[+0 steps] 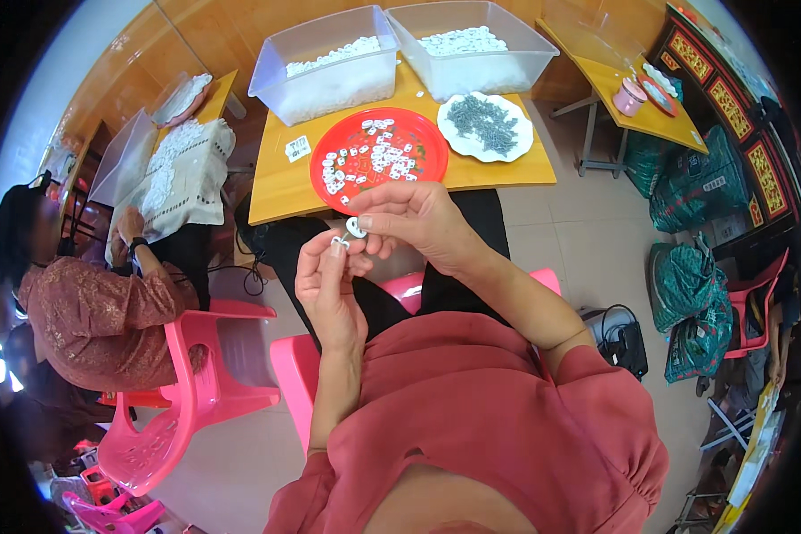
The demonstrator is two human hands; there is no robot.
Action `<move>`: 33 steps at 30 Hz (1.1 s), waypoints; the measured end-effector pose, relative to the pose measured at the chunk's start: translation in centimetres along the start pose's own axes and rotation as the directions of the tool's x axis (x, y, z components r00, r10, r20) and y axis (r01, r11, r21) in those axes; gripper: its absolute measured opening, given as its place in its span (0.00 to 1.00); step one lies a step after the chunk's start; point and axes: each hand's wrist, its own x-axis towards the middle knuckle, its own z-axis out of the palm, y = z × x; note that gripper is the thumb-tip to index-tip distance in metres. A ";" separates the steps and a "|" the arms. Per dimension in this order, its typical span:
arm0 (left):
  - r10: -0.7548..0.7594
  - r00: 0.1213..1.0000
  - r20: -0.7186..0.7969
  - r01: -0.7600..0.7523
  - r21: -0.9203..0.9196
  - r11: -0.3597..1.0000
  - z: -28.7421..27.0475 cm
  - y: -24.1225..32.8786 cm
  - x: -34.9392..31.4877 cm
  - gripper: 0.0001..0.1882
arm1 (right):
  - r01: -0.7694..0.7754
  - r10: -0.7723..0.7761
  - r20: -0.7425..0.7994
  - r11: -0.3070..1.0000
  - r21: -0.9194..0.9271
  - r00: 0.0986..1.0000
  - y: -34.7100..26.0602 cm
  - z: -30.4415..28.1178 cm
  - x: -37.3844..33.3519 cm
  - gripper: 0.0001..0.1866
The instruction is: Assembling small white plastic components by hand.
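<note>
Over my lap, just in front of the table's near edge, my two hands meet with fingertips almost touching. My right hand (pixel 423 222) pinches a small white oval plastic piece (pixel 356 228) with dark openings. My left hand (pixel 331 289) is closed, thumb against fingers, on another small white plastic piece (pixel 340 242); its exact shape is too small to tell. Beyond them lies a round red tray (pixel 436 142) with many similar white pieces spread over it. To its right, a white scalloped plate (pixel 449 138) bears a heap of grey metal screws or nails (pixel 485 123).
Two clear plastic bins (pixel 280 71) (pixel 529 58) of white pieces stand along the back of the yellow table (pixel 271 191). At left, a co-worker (pixel 107 311) sits by a pink chair (pixel 187 400). Green sacks (pixel 685 285) and a side table (pixel 596 71) are at right.
</note>
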 end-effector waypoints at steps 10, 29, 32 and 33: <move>0.161 0.987 -0.017 -0.154 0.211 0.965 0.3 -0.3 -0.1 0.08 | 0.031 -0.031 -0.004 0.995 -0.095 0.999 0.0 0.1 0.0 0.12; 0.219 0.974 0.058 -0.225 0.371 0.901 0.9 0.0 -0.3 0.09 | 0.140 -0.146 0.012 0.920 -0.366 0.989 -0.2 0.2 -0.6 0.09; 0.250 0.966 0.064 -0.256 0.360 0.897 0.6 -0.1 -0.3 0.09 | 0.194 -0.190 0.049 0.903 -0.384 0.981 -0.5 0.4 -0.8 0.09; 0.236 0.969 0.073 -0.246 0.355 0.902 0.6 -0.1 -0.4 0.10 | 0.176 -0.169 0.052 0.913 -0.368 0.984 -0.8 0.4 -0.9 0.10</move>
